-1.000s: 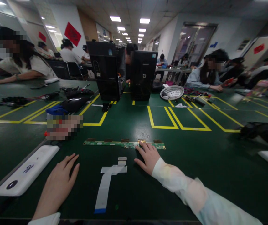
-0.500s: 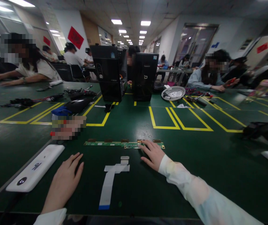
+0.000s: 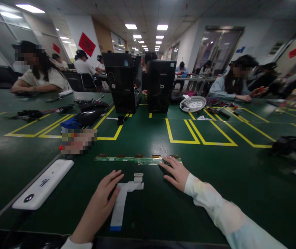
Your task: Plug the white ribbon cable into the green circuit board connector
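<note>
A long, narrow green circuit board (image 3: 127, 159) lies crosswise on the green table, with brown tabs along its far edge. My right hand (image 3: 177, 173) rests open at the board's right end, its fingertips over the board and covering part of it. Nearer to me lies a flat white ribbon cable (image 3: 119, 207) with a blue end, bent into a T-like shape, with a small connector at its top. My left hand (image 3: 102, 197) is open beside the cable, its thumb over the cable's left edge; whether it touches cannot be made out.
A white power bank-like device (image 3: 44, 185) lies at the left. Two black computer towers (image 3: 122, 83) stand across the table. Behind the board are a white round basket (image 3: 192, 103), dark cables (image 3: 28, 114) and yellow tape outlines (image 3: 184, 141). Other people sit at both far sides.
My left hand has moved right, from open table to the ribbon cable's edge. My right hand has slid slightly right along the board. The view has shifted a little.
</note>
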Available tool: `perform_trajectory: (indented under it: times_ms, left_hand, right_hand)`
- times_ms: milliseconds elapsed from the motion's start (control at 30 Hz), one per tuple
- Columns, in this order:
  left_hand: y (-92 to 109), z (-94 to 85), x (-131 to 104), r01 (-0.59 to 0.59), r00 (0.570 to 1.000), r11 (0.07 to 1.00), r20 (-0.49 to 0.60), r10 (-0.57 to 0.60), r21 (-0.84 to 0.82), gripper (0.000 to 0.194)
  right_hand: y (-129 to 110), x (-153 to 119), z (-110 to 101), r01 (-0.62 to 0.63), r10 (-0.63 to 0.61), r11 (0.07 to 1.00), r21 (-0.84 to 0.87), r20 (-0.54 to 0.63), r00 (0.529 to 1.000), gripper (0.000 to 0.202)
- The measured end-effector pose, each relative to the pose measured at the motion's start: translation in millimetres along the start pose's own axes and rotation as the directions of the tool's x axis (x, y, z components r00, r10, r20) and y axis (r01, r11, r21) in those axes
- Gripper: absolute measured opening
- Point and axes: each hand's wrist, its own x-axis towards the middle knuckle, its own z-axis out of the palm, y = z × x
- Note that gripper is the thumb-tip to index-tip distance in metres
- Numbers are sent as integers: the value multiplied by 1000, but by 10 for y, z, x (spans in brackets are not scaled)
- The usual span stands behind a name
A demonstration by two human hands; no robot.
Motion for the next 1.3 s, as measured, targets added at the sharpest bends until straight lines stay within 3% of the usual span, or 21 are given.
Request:
perform_trajectory:
  times_ms: [100, 233, 533, 867, 1300]
  left_hand:
    - [344, 100, 58, -157, 984, 987, 97, 153, 34, 38]
    - [562, 213, 91, -194, 971, 977, 162, 178, 89, 41]
    - [767, 409, 101, -239, 958, 963, 189, 214, 122, 49]
    - [909, 588, 358, -337, 930, 932, 199, 309, 131, 44]
    - [996, 692, 383, -286, 949, 939, 195, 249, 191, 48]
  right_hand:
    - [-17, 19, -26, -12, 12, 1000, -7, 20, 1000, 50]
    - [-32, 24, -53, -32, 32, 999, -12, 33, 999, 50]
    - [-22, 24, -21, -37, 37, 999, -13, 36, 999, 49]
    - [-11, 16, -11, -34, 35, 999, -14, 38, 999, 50]
    - [-14, 18, -6, -40, 40, 999, -13, 38, 998, 49]
